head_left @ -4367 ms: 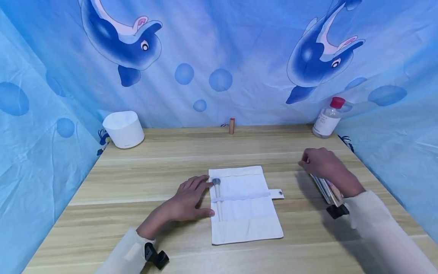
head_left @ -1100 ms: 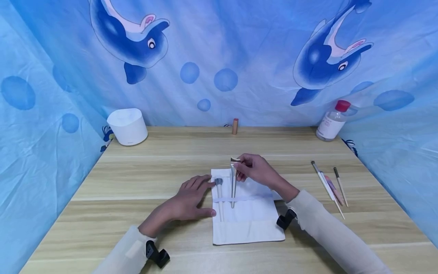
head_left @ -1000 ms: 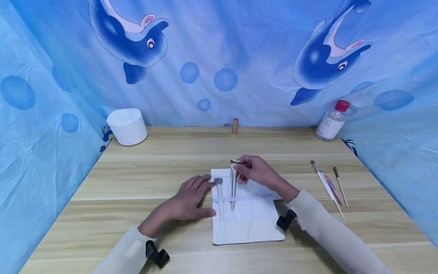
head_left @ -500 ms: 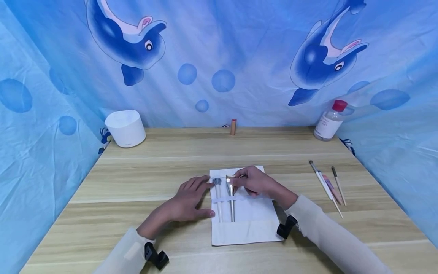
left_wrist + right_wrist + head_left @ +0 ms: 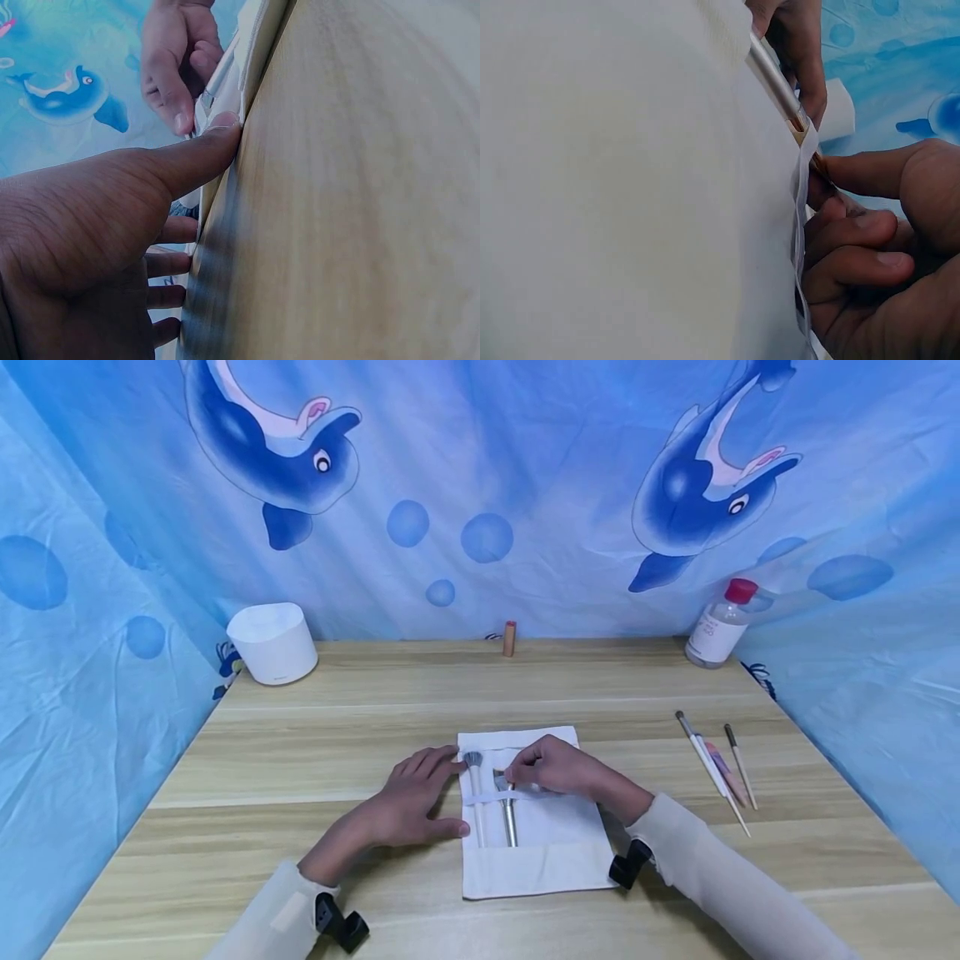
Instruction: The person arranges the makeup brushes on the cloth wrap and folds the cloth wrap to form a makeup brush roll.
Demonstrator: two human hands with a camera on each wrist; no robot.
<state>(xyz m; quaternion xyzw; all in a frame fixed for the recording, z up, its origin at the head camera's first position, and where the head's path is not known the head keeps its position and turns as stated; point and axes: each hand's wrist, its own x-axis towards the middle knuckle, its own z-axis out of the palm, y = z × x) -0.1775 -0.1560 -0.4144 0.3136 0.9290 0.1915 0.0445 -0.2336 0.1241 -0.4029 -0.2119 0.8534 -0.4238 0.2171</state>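
Note:
A white cloth brush roll (image 5: pixel 555 867) lies unfolded on the table, with a thin elastic band (image 5: pixel 551 795) across it. My left hand (image 5: pixel 412 797) rests flat along its left edge, fingers spread and thumb on the cloth. A white-handled makeup brush (image 5: pixel 478 806) sits under the band at the left. Beside it, a silver-handled makeup brush (image 5: pixel 511 827) runs under the band, its lower end at the pocket edge. My right hand (image 5: pixel 558 767) pinches this silver brush near its head between thumb and index finger; in the right wrist view its silver handle (image 5: pixel 775 79) shows beyond the band.
Several slim brushes (image 5: pixel 708 764) and a pinkish tool (image 5: pixel 726 774) lie at the right. Along the back stand a white container (image 5: pixel 273 647), a small brown tube (image 5: pixel 509 639) and a red-capped bottle (image 5: pixel 716 631). A blue dolphin-print curtain encloses the table.
My right hand has come from the brushes at the right with the silver brush, then slid it down under the band toward the pocket. My left hand has stayed on the roll's edge.

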